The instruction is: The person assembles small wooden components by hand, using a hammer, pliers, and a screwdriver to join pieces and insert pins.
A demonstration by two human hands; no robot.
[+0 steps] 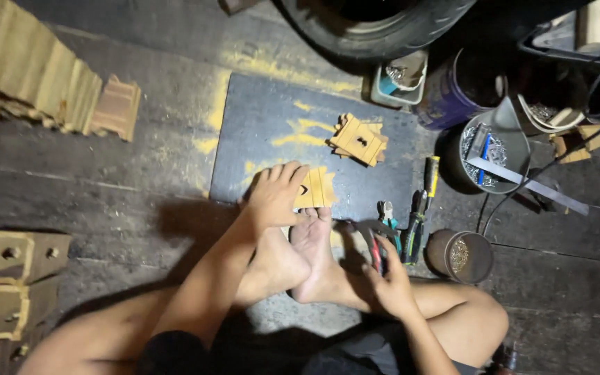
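Note:
I sit on the floor with my bare feet (307,253) together in front of me. My left hand (274,194) lies flat with fingers spread on a small grooved wooden piece (316,187), pressing it on a dark board (272,125). My right hand (387,274) grips a red-handled tool (375,251) beside my right foot. A small stack of similar wooden pieces (359,140) lies farther out on the board.
Pliers (387,215) and a yellow-handled screwdriver (421,208) lie right of the board. A can of small nails (461,255), a tin with tools (496,151), a purple can (446,97) and a tyre (376,24) stand beyond. Wooden blocks (29,69) are stacked left.

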